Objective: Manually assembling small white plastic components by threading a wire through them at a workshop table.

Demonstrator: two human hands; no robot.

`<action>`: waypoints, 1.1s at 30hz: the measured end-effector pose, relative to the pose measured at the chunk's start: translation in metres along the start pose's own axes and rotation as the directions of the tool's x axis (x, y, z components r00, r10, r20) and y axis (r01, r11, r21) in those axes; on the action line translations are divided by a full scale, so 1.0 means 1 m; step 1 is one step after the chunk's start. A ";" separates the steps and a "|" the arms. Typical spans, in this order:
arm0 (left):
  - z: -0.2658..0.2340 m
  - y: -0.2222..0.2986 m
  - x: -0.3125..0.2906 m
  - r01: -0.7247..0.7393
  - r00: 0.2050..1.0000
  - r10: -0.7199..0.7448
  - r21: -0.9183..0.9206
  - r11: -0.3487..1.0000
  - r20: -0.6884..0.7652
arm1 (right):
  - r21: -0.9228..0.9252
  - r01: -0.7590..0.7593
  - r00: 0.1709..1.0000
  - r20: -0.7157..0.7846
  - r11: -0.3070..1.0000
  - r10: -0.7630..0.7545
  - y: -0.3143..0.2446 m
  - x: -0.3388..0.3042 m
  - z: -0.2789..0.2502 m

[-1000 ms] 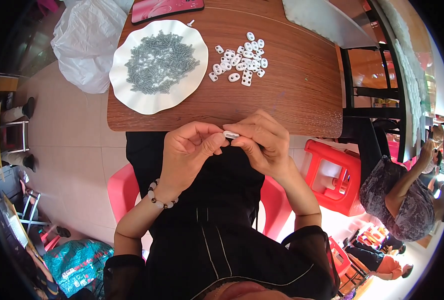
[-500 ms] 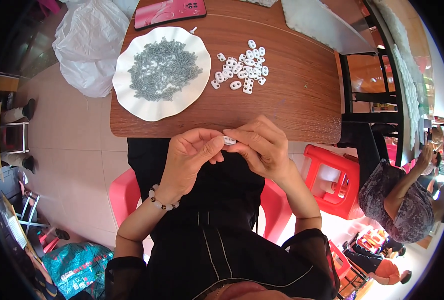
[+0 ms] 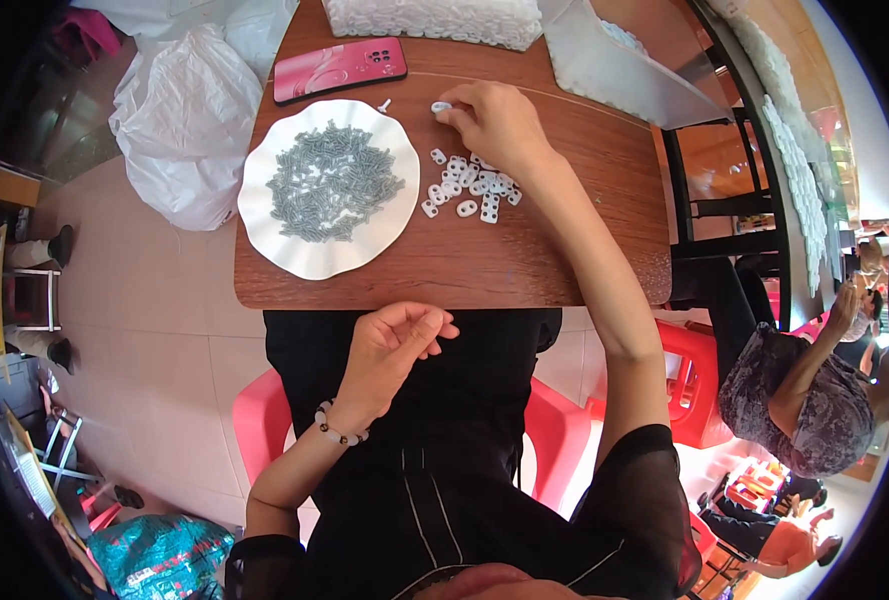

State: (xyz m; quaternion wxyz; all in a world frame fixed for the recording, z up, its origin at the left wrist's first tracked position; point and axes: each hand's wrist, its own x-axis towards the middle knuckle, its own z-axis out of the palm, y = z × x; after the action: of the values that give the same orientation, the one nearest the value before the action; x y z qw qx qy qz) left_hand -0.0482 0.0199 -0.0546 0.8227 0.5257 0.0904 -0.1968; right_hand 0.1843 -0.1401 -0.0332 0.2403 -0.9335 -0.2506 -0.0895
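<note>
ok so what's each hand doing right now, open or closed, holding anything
Left hand: half curled, can't tell whether it holds anything.
Right hand: closed, pinching a small white piece.

Right hand [image 3: 499,122] partly hides white pieces [image 3: 469,174] (count unclear) — box [image 3: 444,36] cropped at top.

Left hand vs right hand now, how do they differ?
The right hand pinches a white piece; the left hand is loosely curled, nothing visible in it.
The right is out over the table; the left is by its near edge.
The left has a beaded bracelet at the wrist; the right shows none.
Shared: neither wears a glove.
</note>
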 end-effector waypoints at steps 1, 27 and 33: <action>-0.002 -0.001 -0.001 -0.005 1.000 0.005 0.001 1.000 0.000 | -0.001 0.003 1.000 -0.003 1.000 -0.003 0.007 0.008 0.010; -0.010 0.000 0.003 0.045 0.999 -0.044 0.060 0.997 -0.014 | 0.004 -0.011 0.995 0.101 1.000 0.011 -0.020 -0.056 -0.007; -0.006 0.002 0.002 0.025 1.000 -0.025 0.065 0.998 0.007 | 0.093 -0.002 0.999 0.040 0.996 -0.002 -0.016 -0.063 -0.013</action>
State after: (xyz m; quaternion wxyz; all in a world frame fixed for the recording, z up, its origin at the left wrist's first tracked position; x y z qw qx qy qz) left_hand -0.0455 0.0258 -0.0568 0.8031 0.5500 0.0874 -0.2119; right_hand 0.1214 -0.1612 -0.0332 0.2786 -0.9229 -0.2592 -0.0590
